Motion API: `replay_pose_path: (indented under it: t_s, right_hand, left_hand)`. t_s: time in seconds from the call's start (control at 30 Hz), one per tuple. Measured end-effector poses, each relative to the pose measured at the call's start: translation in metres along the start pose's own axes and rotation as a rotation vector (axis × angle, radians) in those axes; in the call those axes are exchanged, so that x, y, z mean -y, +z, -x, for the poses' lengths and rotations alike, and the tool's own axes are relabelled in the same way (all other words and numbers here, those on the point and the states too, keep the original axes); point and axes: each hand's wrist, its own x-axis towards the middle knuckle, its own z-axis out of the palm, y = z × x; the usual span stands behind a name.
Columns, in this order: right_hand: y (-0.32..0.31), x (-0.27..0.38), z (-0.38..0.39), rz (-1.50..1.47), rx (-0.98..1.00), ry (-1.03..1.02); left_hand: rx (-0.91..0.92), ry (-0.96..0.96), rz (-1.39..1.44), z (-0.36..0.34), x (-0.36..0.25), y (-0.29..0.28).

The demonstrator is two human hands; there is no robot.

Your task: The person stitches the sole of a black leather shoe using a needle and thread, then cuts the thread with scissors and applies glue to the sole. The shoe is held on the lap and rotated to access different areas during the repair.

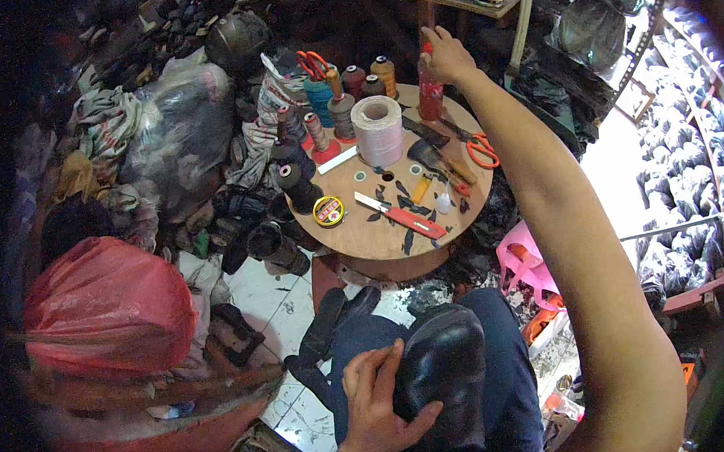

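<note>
Across the round wooden table, my right hand (pixel 448 54) is stretched out and closed around the top of a bottle of red liquid (pixel 431 97), which stands upright at the table's far right edge. A shiny black, rounded, leather-like piece (pixel 447 363) lies across my lap; I cannot make out its exact kind. Beside it, my left hand (pixel 383 401) rests with fingers stretched and thumb apart, the thumb touching its surface. On the table (pixel 346 240) lie a red-handled cutter knife (pixel 412 221), orange-handled scissors (pixel 481 152), a round yellow tin (pixel 328 211) and dark scraps.
A white roll (pixel 378 132) and several thread spools (pixel 342 114) stand on the table. Left are a red plastic bag (pixel 107 307) and a filled clear bag (pixel 179 138). A shelf (pixel 481 1) spans the back. A pink bag (pixel 526 261) hangs right of my knees.
</note>
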Motion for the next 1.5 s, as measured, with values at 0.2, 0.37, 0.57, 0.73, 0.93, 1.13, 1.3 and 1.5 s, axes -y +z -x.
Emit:
replay_pose_path:
  t_s: [0.2, 0.37, 0.57, 0.73, 0.93, 1.13, 1.3, 1.5]
  right_hand:
    - [0.02, -0.029, -0.007, -0.108, -0.003, -0.111]
    - [-0.043, -0.024, 0.046, -0.304, -0.371, -0.182]
    - [-0.195, 0.029, 0.108, -0.447, -0.572, -0.525]
    - [-0.251, 0.103, 0.181, -0.71, -0.458, -0.595]
    - [-0.237, 0.152, 0.273, -0.935, -0.247, -0.408]
    - [-0.19, 0.154, 0.283, -0.804, -0.226, -0.416]
    - [-0.149, 0.15, 0.282, -0.874, -0.213, -0.423]
    - [-0.137, 0.153, 0.24, -1.222, 0.084, -0.397]
  left_hand:
    - [0.037, -0.024, -0.032, -0.009, 0.015, -0.006]
    - [0.05, -0.024, -0.049, -0.01, 0.027, -0.01]
    - [-0.122, 0.101, -0.022, -0.034, 0.016, -0.031]
    - [-0.54, 0.314, 0.17, -0.129, -0.018, -0.05]
    - [-0.451, 0.457, 0.396, -0.202, -0.022, -0.036]
    - [-0.633, 0.258, 0.364, -0.191, 0.014, 0.012]
    - [-0.736, 0.247, 0.338, -0.197, 0.042, 0.024]
    - [-0.777, 0.292, 0.474, -0.202, 0.068, 0.026]
